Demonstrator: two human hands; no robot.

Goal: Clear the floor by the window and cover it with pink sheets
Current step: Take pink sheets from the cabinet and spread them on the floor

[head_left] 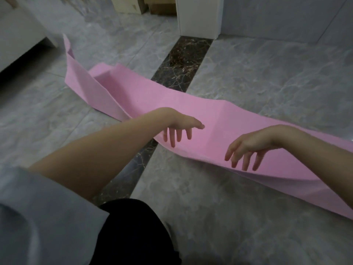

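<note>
Grey tiled floor is being covered; a creased pink sheet is being left loose; both hands, left and right, are being held above it, fingers spread, gripping nothing, seemingly for flattening.

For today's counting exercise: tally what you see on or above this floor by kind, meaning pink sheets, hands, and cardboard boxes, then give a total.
Pink sheets: 1, the pink sheet
Hands: 2, the left hand and the right hand
Cardboard boxes: 2, the pale box and the brown box
Total: 5

Your left hand hangs loose, fingers down. Your right hand droops too, fingers spread, holding nothing.
</note>
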